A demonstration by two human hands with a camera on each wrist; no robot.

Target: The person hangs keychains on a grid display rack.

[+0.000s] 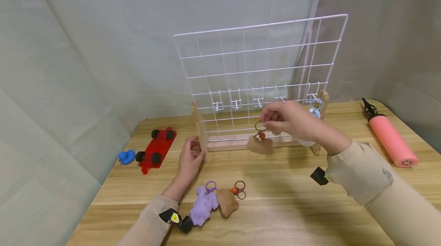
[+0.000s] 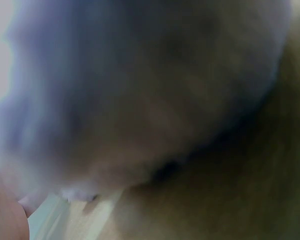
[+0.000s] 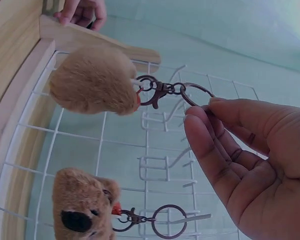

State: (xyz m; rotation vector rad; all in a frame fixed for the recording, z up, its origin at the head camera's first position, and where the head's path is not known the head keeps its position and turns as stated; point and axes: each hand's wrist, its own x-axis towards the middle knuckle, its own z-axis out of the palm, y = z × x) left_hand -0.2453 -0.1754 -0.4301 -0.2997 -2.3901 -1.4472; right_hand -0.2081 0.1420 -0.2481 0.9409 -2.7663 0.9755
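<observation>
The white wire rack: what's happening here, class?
A person's right hand pinches a brown plush keychain by its ring in front of the white wire rack, where a second brown one hangs on a hook. The left hand holds the rack's wooden side support. A purple plush and a third brown one lie on the table.

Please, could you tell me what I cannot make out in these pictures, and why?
Head view: much of the blue-ringed keychain, behind the right hand.
Head view: details of the held brown plush, blurred.
Right wrist view: part of the hanging plush, cut off by the bottom edge.
Left wrist view: what the large dark shape is, too blurred to tell.
</observation>
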